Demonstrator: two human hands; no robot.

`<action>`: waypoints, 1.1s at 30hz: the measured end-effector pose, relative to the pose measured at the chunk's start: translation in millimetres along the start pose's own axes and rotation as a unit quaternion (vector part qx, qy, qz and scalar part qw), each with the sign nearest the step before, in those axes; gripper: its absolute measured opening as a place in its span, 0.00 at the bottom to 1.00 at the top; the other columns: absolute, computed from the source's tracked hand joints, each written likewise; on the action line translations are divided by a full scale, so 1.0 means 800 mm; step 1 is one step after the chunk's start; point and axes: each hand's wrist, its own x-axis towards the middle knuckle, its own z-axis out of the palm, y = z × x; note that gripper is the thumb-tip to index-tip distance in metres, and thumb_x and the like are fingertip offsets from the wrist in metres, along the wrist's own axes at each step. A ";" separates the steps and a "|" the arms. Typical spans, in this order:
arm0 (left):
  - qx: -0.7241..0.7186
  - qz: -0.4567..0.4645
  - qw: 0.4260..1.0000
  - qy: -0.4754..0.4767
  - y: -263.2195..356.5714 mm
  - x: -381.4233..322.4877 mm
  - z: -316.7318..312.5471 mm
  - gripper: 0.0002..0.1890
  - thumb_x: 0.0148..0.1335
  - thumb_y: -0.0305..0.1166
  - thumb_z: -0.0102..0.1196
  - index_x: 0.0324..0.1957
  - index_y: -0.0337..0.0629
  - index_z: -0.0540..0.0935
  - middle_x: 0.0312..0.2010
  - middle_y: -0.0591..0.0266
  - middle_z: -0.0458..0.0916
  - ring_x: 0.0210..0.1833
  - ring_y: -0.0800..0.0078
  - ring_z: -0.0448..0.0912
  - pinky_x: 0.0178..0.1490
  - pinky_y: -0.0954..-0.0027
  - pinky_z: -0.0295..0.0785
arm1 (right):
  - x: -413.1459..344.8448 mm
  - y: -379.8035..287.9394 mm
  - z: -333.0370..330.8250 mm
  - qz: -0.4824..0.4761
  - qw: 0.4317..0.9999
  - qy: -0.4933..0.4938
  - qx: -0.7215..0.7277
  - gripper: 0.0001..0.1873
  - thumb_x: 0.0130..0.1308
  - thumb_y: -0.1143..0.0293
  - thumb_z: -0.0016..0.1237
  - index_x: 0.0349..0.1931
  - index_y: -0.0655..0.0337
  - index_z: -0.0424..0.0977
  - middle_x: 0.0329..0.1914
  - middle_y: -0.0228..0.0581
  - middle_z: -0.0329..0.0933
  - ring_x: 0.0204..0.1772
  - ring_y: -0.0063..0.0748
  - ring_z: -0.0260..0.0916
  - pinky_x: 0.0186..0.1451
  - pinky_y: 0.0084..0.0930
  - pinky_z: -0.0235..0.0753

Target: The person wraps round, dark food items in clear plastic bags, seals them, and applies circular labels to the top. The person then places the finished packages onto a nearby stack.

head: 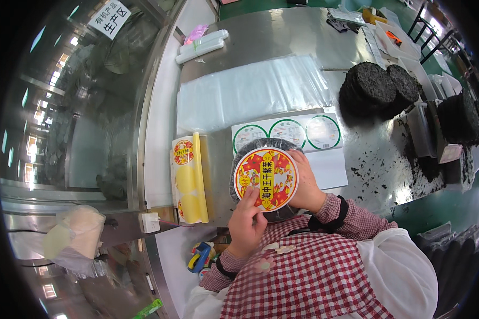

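A round pack [239, 157] of dark dried seaweed in clear film is in front of my chest, at the table's near edge. On its face lies a round red-and-yellow label [280, 171] that bears writing. My right hand [308, 185] grips the pack at its right side, with part of the fingers hidden behind the label. My left hand [245, 225] touches the label's lower left with extended fingertips, grasping nothing. Just beyond the pack, a sheet of round green-rimmed labels [323, 131] lies flat, partly covered by it.
Left of the pack is a partly rolled strip of labels [185, 179] on yellow backing. Clear plastic bags [251, 91] lie farther back. Stacked round dark seaweed cakes [369, 89] stand right, with loose flakes [377, 173] nearby. A blue tape dispenser [199, 257] sits below the table's edge.
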 end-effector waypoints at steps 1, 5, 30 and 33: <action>0.012 -0.002 1.000 0.002 0.002 -0.001 0.003 0.07 0.63 0.22 0.53 0.42 0.34 0.72 0.61 0.35 0.75 0.68 0.40 0.71 0.67 0.53 0.69 | -0.003 0.003 0.001 0.001 1.000 0.003 0.009 0.34 0.46 0.58 0.67 0.55 0.64 0.74 0.54 0.46 0.75 0.61 0.50 0.68 0.69 0.49 0.61; 0.009 -0.020 1.000 0.005 0.019 0.011 0.007 0.05 0.61 0.21 0.52 0.39 0.35 0.74 0.61 0.38 0.76 0.67 0.41 0.73 0.67 0.53 0.69 | -0.003 0.006 -0.001 0.007 1.000 0.003 0.026 0.35 0.46 0.59 0.67 0.55 0.65 0.74 0.54 0.46 0.74 0.61 0.50 0.68 0.70 0.50 0.61; 0.226 -0.003 0.950 -0.216 0.007 0.095 0.032 0.48 0.61 0.54 0.57 0.74 0.35 0.56 0.75 0.40 0.54 0.79 0.45 0.49 0.79 0.45 0.41 | 0.020 -0.017 -0.038 -0.057 0.981 -0.165 0.090 0.36 0.69 0.57 0.51 0.71 0.69 0.57 0.76 0.59 0.55 0.81 0.54 0.47 0.81 0.49 0.46; 0.205 -0.041 0.961 -0.181 0.003 0.084 0.031 0.53 0.57 0.53 0.62 0.75 0.32 0.51 0.76 0.36 0.49 0.80 0.43 0.46 0.79 0.46 0.40 | 0.006 0.000 -0.005 -0.021 0.981 -0.193 -0.002 0.45 0.72 0.45 0.43 0.75 0.72 0.46 0.81 0.62 0.43 0.84 0.54 0.35 0.83 0.50 0.34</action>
